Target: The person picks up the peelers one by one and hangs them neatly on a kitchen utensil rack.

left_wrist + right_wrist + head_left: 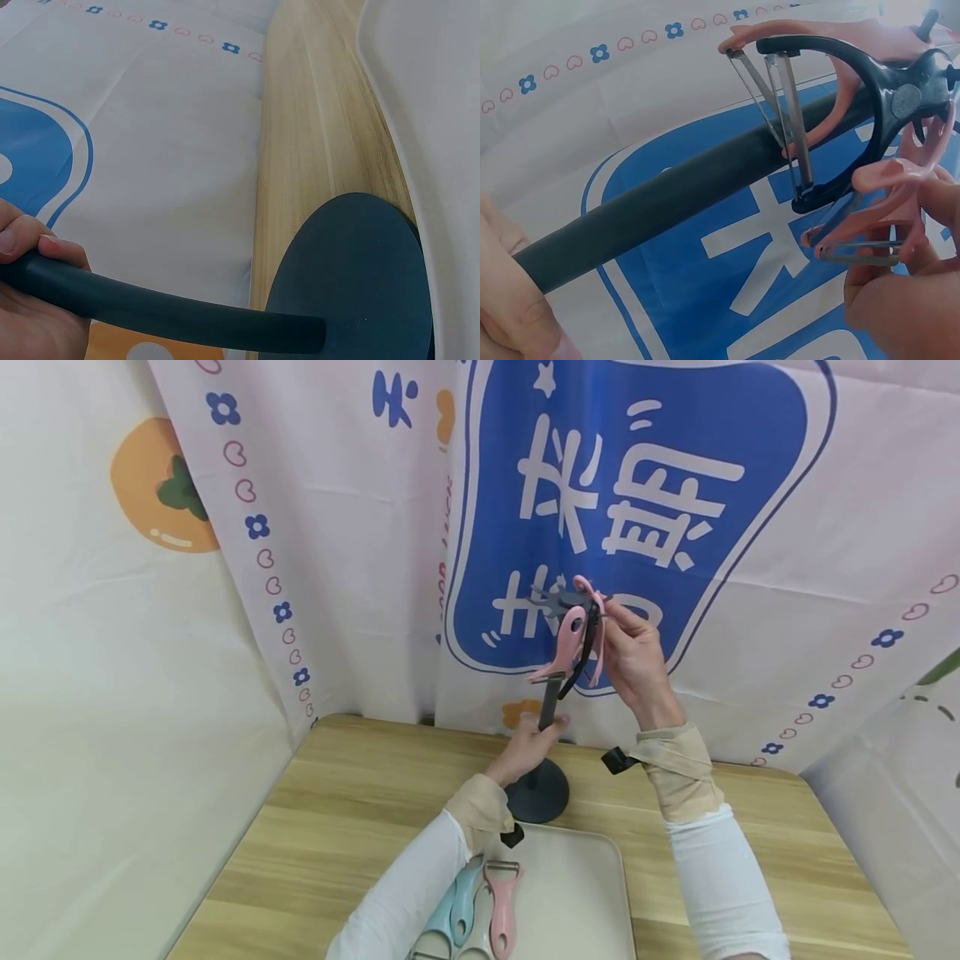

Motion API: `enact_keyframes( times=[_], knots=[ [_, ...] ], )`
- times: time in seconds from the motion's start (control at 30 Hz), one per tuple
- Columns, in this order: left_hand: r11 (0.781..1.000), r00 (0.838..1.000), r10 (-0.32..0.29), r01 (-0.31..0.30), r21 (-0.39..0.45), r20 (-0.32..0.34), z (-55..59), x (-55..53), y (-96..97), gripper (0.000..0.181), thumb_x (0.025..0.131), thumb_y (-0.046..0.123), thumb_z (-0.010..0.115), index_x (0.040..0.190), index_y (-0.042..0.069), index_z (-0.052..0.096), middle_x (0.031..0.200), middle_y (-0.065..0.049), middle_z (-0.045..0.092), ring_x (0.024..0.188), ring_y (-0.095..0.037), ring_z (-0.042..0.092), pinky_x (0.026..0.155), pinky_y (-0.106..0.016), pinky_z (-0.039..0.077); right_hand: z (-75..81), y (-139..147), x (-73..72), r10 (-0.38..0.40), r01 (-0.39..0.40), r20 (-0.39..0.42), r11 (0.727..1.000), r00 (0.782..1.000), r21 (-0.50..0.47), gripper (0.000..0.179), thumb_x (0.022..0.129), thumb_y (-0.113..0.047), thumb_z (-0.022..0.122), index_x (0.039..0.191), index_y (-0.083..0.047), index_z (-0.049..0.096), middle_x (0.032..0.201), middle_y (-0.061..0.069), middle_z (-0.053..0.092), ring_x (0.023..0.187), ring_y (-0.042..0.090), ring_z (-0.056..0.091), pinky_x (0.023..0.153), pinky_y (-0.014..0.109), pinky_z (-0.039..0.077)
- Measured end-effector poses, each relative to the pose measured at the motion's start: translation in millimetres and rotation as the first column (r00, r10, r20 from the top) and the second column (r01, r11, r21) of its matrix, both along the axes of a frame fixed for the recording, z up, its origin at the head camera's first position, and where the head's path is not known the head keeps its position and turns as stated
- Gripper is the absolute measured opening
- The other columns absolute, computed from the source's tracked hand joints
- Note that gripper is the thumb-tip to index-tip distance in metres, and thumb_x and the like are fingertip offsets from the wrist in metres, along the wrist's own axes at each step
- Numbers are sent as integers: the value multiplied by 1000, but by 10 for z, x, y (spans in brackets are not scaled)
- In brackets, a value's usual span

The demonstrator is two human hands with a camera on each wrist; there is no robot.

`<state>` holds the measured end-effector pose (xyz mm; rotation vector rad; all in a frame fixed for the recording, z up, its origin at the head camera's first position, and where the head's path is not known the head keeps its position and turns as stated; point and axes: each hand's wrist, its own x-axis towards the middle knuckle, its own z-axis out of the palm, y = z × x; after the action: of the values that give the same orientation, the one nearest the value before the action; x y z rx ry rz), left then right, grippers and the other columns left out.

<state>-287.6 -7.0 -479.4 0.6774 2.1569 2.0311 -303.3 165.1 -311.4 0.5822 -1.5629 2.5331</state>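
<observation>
A dark stand rises at the table's back, its round base (538, 800) beside the tray and hooks (558, 600) at its top. My left hand (527, 747) grips the stand's pole (660, 191) partway up. At the hooks, my right hand (636, 664) pinches a pink peeler (900, 202) by its handle end. Another pink peeler (568, 645) and a black peeler (866, 82) hang close by, blades downward. In the right wrist view these overlap, and whether the pinched peeler is on its hook I cannot tell.
A cream tray (577, 868) lies in front of the stand, holding a pink peeler (504, 910), light-blue peelers (465, 902) and a pale one, partly behind my left sleeve. A printed curtain (375, 610) hangs right behind the wooden table (300, 827).
</observation>
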Motion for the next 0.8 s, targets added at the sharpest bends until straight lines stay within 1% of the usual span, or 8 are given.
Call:
enact_keyframes(
  times=[0.17, 0.3, 0.4, 0.5, 0.57, 0.7, 0.8],
  knots=[
    [1000, 1000, 2, -2, -1, -10, 18, -16, 1, 61, 111, 43, 55, 58, 15, 45, 53, 8, 36, 46, -9, 26, 48, -26, 22, 7, -12, -10, 21, -20, -44, 999, 999, 36, 31, 102, -19, 70, 132, -14, 75, 133, 1, 72, 126, 17, 64, 105, 28, 53],
    [1000, 1000, 8, -8, -6, -14, 23, -14, 0, 61, 111, 42, 55, 58, 15, 45, 53, 8, 35, 46, -9, 26, 48, -26, 21, -2, -14, -10, 38, -37, -32, 999, 999, 28, 29, 101, -20, 71, 129, -15, 77, 129, 1, 74, 119, 16, 67, 101, 28, 55],
    [1000, 1000, 6, -6, -11, -19, 20, -5, -4, 61, 111, 41, 55, 58, 14, 45, 53, 8, 35, 46, -9, 26, 48, -27, 22, -24, -12, -9, 44, -43, -17, 999, 999, 33, 28, 102, -20, 71, 129, -16, 77, 127, 0, 73, 121, 17, 66, 102, 31, 54],
    [1000, 1000, -2, 2, -18, -12, 9, 7, -3, 61, 112, 42, 54, 59, 13, 45, 53, 8, 35, 46, -9, 26, 48, -27, 23, -57, -7, -2, 41, -41, 0, 998, 999, 51, 27, 102, -22, 70, 128, -19, 79, 129, -2, 73, 127, 19, 62, 106, 35, 51],
    [1000, 1000, -3, 3, -24, -7, 2, 15, -2, 60, 112, 43, 53, 59, 14, 45, 53, 8, 35, 47, -9, 26, 48, -27, 23, -78, -2, 5, 44, -44, 12, 998, 999, 52, 25, 103, -22, 70, 125, -21, 80, 127, -2, 72, 127, 19, 61, 106, 37, 50],
    [1000, 1000, -1, 1, -21, -8, 3, 25, 2, 61, 111, 44, 53, 59, 13, 45, 53, 9, 35, 47, -9, 26, 48, -27, 22, -103, 0, 9, 54, -53, -9, 997, 999, 51, 22, 103, -20, 69, 121, -23, 82, 126, -3, 73, 126, 20, 62, 105, 37, 50],
    [1000, 1000, 0, 0, -17, -18, 14, 20, 4, 61, 111, 44, 53, 59, 13, 44, 53, 9, 35, 46, -9, 26, 48, -27, 22, -106, -1, 9, 62, -61, -33, 997, 998, 38, 21, 103, -20, 70, 120, -24, 82, 125, -3, 74, 127, 21, 62, 105, 41, 50]
  ],
)
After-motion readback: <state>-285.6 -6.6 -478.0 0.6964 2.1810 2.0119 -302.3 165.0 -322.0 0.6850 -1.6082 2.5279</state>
